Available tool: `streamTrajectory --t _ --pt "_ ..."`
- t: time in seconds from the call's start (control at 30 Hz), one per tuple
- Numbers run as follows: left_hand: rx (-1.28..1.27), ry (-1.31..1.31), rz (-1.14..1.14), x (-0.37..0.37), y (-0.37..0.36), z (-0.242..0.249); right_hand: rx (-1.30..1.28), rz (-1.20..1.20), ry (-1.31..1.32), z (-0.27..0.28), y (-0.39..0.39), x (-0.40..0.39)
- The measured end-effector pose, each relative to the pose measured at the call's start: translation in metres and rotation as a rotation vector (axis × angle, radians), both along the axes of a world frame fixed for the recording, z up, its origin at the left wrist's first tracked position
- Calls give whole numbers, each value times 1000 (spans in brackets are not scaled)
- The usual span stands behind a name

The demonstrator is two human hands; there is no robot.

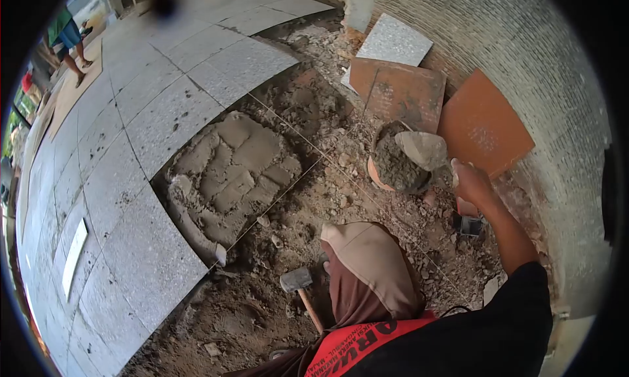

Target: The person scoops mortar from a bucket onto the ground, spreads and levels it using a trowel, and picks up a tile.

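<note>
My right hand (470,180) is closed round the handle of a trowel. The trowel's mortar-smeared blade (421,150) lies over a bucket (379,174) filled with wet grey mortar (401,170). My left hand does not show. Ahead of my bent knee (373,259), a bed of wet mortar (239,170) with trowel marks is spread beside the laid tiles. A mallet (298,280) with a wooden handle rests on the dirt next to my leg.
Grey speckled floor tiles (157,259) stretch along the left. Loose tiles (485,125) lean on the ribbed wall (524,56) at right. Taut strings (286,123) cross above the rubble. A small dark box (468,224) is below my right forearm. Another person (65,39) stands far left.
</note>
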State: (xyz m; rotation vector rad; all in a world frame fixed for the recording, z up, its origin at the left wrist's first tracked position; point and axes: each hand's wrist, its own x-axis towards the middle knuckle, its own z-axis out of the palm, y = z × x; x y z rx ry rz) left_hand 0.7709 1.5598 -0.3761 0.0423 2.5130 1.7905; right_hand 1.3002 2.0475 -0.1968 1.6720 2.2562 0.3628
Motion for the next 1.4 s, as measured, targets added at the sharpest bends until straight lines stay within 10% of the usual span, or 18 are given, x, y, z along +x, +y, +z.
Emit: streamTrajectory --t 0.23,0.57,1.13,1.4 --pt "-48 11 -59 -1 43 21 44 -69 -51 -22 44 90" --pt "-146 38 -84 2 78 44 -875 -641 490 -37 16 59" --pt "-178 103 -17 6 69 71 -936 -900 1538 -150 135 7" --pt "-181 141 0 8 58 79 -469 -677 1436 -166 93 -1"
